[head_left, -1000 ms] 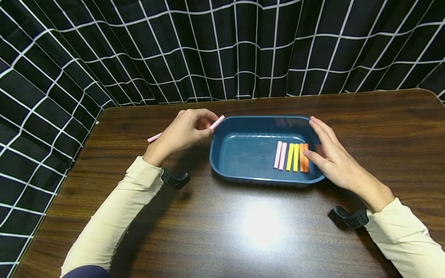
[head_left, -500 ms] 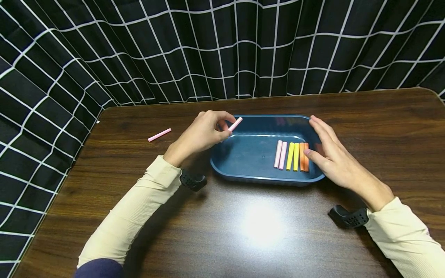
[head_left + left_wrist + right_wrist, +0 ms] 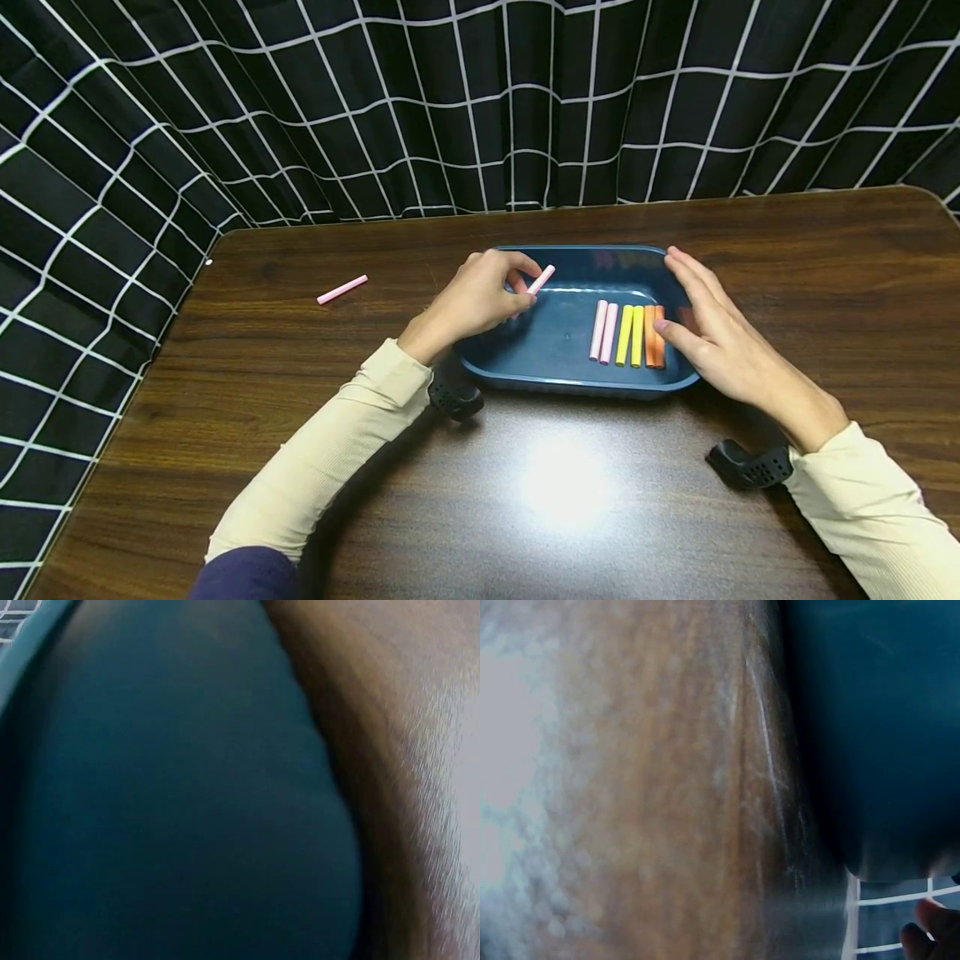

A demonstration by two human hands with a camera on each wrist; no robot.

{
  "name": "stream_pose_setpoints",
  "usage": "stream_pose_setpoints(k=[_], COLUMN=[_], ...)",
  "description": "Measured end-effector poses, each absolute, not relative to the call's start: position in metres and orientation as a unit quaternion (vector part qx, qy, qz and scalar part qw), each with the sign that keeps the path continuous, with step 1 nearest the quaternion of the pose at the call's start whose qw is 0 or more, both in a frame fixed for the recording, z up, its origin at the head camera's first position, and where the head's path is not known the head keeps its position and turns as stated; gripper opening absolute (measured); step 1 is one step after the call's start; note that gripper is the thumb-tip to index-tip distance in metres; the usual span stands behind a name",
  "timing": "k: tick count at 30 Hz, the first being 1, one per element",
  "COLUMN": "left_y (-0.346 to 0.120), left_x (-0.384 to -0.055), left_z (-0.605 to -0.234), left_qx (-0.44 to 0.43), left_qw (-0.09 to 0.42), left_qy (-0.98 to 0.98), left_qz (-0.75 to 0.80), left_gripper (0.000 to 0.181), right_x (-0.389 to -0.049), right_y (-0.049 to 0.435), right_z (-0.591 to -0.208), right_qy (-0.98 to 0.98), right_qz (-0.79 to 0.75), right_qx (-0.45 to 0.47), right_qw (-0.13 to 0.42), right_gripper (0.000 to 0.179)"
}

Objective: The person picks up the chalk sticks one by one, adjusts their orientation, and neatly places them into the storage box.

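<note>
My left hand [image 3: 483, 296] pinches a pink chalk stick [image 3: 543, 277] above the left part of a dark blue plastic tray [image 3: 525, 354]. Inside the tray, side by side toward the right, lie two pink chalks [image 3: 603, 332], two yellow chalks [image 3: 630, 335] and two orange chalks [image 3: 654, 343]. My right hand [image 3: 723, 354] rests over the tray's right rim with fingers fairly straight; its thumb reaches in over the orange chalks. The left wrist view is filled by the blurred tray wall [image 3: 187, 787]. In the right wrist view, fingertips [image 3: 930, 926] show beside the tray [image 3: 892, 735].
Another pink chalk [image 3: 342, 289] lies on the brown wooden table [image 3: 247, 358], left of the tray. A black curtain [image 3: 420, 100] with a white grid hangs behind and to the left. A bright light reflection [image 3: 566, 483] marks the table in front of the tray.
My left hand has carried the pink chalk rightward, from the tray's left edge to over its inside. The loose pink chalk on the table has come into full view. My right hand stays put.
</note>
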State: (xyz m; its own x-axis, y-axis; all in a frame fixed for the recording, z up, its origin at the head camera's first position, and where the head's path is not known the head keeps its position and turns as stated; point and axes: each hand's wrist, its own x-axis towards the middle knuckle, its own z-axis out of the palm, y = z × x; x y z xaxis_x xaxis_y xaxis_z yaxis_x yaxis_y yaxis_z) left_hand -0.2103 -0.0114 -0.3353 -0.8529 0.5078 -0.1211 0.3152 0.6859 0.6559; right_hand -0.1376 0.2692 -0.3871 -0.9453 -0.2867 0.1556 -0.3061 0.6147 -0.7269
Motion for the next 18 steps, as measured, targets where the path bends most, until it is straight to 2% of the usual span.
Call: stream_pose_setpoints(k=[18], left_y=[0.013], left_x=[-0.204], left_z=[-0.349], left_qx=[0.22], left_qw=[0.176], left_qy=[0.903], left_qz=[0.324], left_gripper=[0.035], right_x=[-0.137], right_y=[0.27], right_z=[-0.386], right_qy=[-0.897], right_qz=[0.409], right_qx=[0.164], right_qw=[0.015], right_gripper=[0.074])
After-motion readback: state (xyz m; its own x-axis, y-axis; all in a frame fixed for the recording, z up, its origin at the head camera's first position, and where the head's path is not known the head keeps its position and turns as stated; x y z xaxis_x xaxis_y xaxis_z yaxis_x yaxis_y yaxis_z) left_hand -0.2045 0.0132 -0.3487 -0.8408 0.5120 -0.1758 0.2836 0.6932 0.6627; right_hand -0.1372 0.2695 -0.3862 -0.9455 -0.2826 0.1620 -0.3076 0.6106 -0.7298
